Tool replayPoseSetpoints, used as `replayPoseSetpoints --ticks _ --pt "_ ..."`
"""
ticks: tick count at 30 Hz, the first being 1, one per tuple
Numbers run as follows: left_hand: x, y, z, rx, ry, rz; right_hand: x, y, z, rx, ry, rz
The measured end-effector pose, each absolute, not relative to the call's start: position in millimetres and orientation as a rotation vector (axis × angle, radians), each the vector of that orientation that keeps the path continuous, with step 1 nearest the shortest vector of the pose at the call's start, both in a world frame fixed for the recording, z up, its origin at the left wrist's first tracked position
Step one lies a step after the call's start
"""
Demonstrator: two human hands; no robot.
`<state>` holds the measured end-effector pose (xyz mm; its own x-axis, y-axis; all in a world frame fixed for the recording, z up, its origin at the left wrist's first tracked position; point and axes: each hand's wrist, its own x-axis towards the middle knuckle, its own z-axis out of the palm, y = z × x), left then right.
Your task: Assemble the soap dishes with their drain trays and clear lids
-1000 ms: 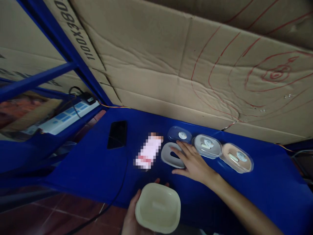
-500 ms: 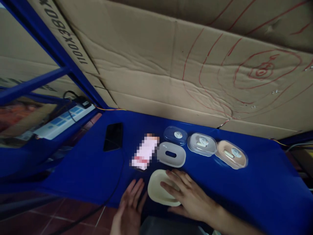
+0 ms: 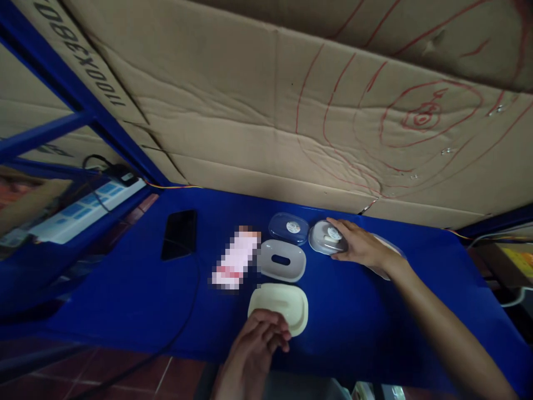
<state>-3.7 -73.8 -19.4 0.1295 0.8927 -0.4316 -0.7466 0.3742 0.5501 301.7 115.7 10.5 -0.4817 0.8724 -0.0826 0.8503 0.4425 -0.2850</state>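
A cream soap-dish tray point(image 3: 283, 305) lies near the front edge of the blue table point(image 3: 366, 311). My left hand point(image 3: 258, 341) rests at its front left corner, fingers curled on the rim. Behind it sits a grey oval insert with a slot point(image 3: 282, 260). Further back stand a clear-lidded blue dish point(image 3: 288, 228) and a clear-lidded grey dish point(image 3: 322, 238). My right hand point(image 3: 358, 244) lies over the grey dish, fingers around its lid. A third lidded dish point(image 3: 393, 253) is mostly hidden behind my right wrist.
A black phone point(image 3: 179, 234) and a blurred pink-white packet point(image 3: 235, 264) lie left of the dishes. A black cable point(image 3: 183, 328) runs off the front edge. A power strip point(image 3: 83, 208) sits at far left. Cardboard point(image 3: 291, 111) walls the back.
The cream tray was set down on the table. My right hand left it and reached back to the grey lidded dish. My left hand moved onto the tray's front corner.
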Motion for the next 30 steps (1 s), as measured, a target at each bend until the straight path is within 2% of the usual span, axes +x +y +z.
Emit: replayPoseSetpoints --ticks 3,9,15,18,21,23,27,30 --pt "17.1 -60.7 -25.0 0.068 0.631 1.044 296.9 96.9 25.5 -1.527 -2.569 0.472" --pt "51.4 -49.1 -31.9 -0.105 0.292 1.052 266.9 17.2 52.5 -1.202 -2.647 0.742" --pt "48.9 -53.3 -31.9 -0.12 0.254 0.955 293.0 82.0 13.6 -1.563 -2.564 0.21" --pt "41.7 -57.2 -36.3 -0.099 0.346 1.017 301.4 111.4 -10.5 -1.572 -2.652 0.154" --pt "38.2 -59.2 -41.5 -0.092 0.393 1.032 293.7 104.0 -8.1 -1.569 -2.63 0.115" --pt "38.7 -59.8 -45.6 -0.091 0.399 1.027 282.1 79.6 6.8 -1.506 -2.628 0.192" --pt "42.2 -60.2 -52.6 -0.089 0.362 1.01 253.4 17.0 31.2 -1.219 -2.727 0.697" --pt "43.3 -57.1 -51.8 -0.083 0.31 0.956 244.5 -10.8 27.9 -1.255 -2.625 0.767"
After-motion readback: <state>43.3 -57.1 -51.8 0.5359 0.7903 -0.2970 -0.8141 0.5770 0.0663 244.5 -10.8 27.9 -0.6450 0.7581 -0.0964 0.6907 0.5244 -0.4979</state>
